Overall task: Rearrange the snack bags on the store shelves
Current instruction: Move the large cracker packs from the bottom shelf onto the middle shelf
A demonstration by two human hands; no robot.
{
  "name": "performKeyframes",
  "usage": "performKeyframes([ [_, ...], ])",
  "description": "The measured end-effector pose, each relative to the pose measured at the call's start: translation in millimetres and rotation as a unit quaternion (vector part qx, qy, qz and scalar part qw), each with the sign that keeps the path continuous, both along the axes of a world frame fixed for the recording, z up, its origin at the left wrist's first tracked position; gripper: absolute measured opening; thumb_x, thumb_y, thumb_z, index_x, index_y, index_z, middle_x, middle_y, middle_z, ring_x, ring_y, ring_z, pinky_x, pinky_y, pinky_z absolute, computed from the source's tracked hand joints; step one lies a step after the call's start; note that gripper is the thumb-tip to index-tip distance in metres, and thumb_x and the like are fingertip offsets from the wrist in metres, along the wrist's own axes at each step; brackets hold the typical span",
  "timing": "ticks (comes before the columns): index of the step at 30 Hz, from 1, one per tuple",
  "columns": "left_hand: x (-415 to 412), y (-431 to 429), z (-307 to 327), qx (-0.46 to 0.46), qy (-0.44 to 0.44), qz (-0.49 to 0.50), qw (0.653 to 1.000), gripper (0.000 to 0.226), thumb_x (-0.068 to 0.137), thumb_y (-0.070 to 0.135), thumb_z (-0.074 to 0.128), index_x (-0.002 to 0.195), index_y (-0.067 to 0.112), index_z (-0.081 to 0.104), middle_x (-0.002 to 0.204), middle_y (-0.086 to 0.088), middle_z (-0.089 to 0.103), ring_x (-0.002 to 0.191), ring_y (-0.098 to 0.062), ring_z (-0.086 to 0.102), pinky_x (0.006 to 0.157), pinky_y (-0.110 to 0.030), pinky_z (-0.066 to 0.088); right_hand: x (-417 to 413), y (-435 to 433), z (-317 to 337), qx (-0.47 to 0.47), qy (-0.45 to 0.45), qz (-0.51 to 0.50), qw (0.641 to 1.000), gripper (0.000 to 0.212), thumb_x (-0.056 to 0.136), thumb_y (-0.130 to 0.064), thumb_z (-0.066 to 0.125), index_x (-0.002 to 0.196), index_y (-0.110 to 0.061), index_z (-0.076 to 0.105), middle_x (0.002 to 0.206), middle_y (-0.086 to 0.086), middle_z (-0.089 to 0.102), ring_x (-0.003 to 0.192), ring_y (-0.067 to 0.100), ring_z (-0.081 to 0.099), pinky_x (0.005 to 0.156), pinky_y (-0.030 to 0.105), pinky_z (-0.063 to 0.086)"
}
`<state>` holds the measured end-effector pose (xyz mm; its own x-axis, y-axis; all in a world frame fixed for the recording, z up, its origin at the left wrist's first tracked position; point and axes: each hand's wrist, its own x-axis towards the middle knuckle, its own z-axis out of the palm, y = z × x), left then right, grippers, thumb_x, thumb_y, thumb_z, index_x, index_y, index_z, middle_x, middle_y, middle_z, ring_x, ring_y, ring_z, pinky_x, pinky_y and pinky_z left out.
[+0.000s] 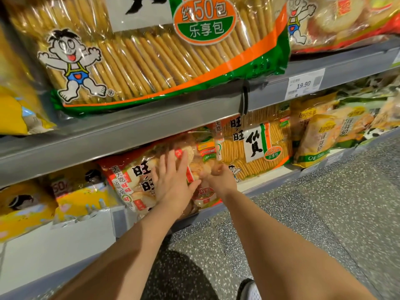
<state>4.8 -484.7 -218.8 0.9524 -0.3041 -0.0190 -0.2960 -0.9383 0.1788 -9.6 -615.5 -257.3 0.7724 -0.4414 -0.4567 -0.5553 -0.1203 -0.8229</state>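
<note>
Reach was nil: left hand [173, 180] pressed flat on the red cracker bag [129, 176] (1 bag, lengthwise along the shelf [259, 188]); right hand [218, 176], curled, gripped its right end.

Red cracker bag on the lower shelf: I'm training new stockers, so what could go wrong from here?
The left hand presses flat on the red bag; hard pressure could crush its contents. The bag's bottom sits at the shelf lip, so it might slide off if the right hand lets go.
</note>
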Motion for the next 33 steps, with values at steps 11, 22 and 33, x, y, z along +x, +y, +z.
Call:
performKeyframes([
  [11, -5, 8, 2, 0.013, 0.024, -0.015, 1.0, 0.09, 0.083, 0.065, 0.044, 0.146, 0.035, -0.014, 0.157, 0.001, -0.018, 0.144, -0.02, -0.014, 0.117, -0.05, 0.002, -1, 8, 9, 0.017, -0.088, -0.042, 0.995, 0.022, 0.093, -0.004, 0.037, 0.075, -0.012, 0.043, 0.072, 0.0, 0.05, 0.07, 0.016, 0.046, 0.063, 0.029, 0.04],
  [22, -40, 37, 20, 0.073, -0.004, -0.122, 0.99, 0.097, 0.08, 0.065, 0.05, 0.146, 0.033, -0.014, 0.154, 0.0, -0.025, 0.145, -0.021, -0.012, 0.114, -0.051, 0.001, -26, 11, 41, 0.15, -0.124, -0.055, 0.979, 0.032, 0.084, 0.012, 0.034, 0.065, -0.013, 0.043, 0.06, 0.002, 0.047, 0.052, 0.013, 0.046, 0.048, 0.023, 0.04],
  [33, -92, 72, 70, 0.053, -0.1, -0.137, 0.984, 0.101, 0.077, 0.067, 0.052, 0.148, 0.03, -0.009, 0.158, -0.001, -0.01, 0.145, -0.024, 0.004, 0.113, -0.052, 0.013, -97, -1, 104, 0.098, -0.171, -0.047, 0.979, 0.025, 0.088, 0.003, 0.041, 0.067, -0.008, 0.05, 0.064, 0.01, 0.051, 0.059, 0.022, 0.048, 0.049, 0.026, 0.041],
])
